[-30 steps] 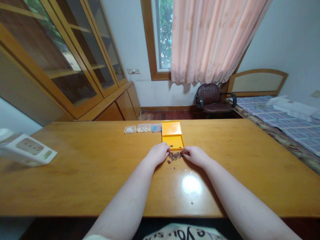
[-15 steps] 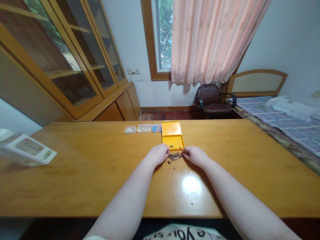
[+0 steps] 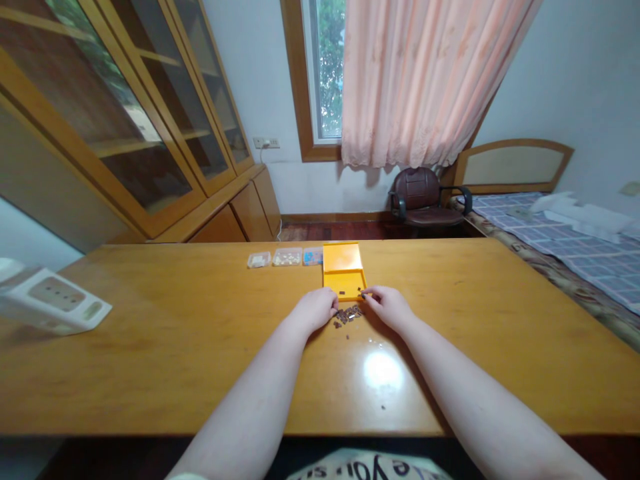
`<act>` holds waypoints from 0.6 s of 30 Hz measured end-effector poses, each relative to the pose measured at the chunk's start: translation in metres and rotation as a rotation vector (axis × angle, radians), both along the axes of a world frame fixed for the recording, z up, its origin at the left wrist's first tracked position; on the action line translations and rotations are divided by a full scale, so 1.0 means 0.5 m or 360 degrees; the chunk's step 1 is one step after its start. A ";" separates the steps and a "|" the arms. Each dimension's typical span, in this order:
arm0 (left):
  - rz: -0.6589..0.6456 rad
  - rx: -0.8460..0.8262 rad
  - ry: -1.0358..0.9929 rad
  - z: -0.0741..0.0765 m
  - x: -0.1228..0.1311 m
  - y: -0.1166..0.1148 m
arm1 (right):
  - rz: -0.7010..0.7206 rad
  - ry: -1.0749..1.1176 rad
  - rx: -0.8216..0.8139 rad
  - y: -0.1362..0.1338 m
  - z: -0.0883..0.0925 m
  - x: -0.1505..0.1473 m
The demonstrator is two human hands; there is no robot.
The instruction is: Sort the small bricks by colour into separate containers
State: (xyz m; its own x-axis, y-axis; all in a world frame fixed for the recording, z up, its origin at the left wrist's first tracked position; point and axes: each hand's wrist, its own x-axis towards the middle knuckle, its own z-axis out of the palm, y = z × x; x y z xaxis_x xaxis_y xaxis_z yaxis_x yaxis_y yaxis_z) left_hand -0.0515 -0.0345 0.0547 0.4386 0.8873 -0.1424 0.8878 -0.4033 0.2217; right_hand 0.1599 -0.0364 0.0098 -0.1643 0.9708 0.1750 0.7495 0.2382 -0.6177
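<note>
A yellow box [image 3: 344,280] lies open on the table, its lid folded back away from me. A few small dark brown pieces are in its near half. In front of it is a loose pile of small dark brown pieces [image 3: 347,315]. My left hand [image 3: 319,308] rests by the box's near left corner, fingers curled at the pile's left side; what they hold, if anything, is hidden. At the box's near right corner, my right hand [image 3: 387,305] pinches a small dark piece [image 3: 363,295] between thumb and finger.
Three small clear plastic boxes [image 3: 287,257] stand left of the yellow box, with pale and blue bits inside. A white container [image 3: 60,300] lies at the table's left. Stray pieces lie nearer me on the wooden table [image 3: 200,373]. Beyond are a chair [image 3: 419,197] and bed.
My right hand has moved slightly forward, from beside the pile to the box's near right corner, with a dark piece at its fingertips. My left hand has barely moved.
</note>
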 end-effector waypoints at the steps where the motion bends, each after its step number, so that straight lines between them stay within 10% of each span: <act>1: 0.0005 -0.0014 0.0000 0.001 0.000 -0.001 | 0.0034 -0.0032 -0.0003 -0.003 0.005 0.001; 18: 0.0032 -0.0078 -0.0080 0.003 0.005 -0.006 | 0.0374 -0.0700 -0.0129 -0.030 0.055 0.003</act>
